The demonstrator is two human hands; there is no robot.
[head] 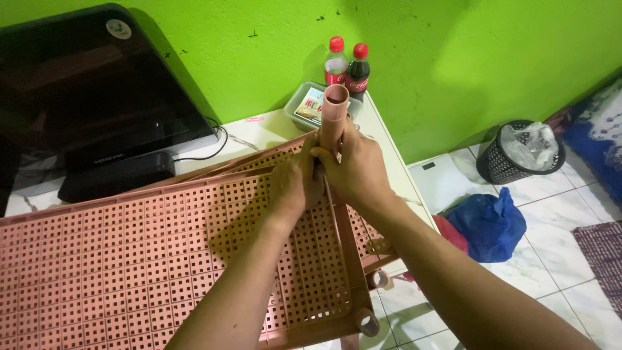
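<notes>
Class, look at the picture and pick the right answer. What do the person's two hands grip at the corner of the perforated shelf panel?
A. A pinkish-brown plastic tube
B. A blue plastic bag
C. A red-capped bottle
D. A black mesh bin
A: the left hand and right hand both wrap around the upright pinkish-brown tube at the corner of the shelf panel.
</notes>
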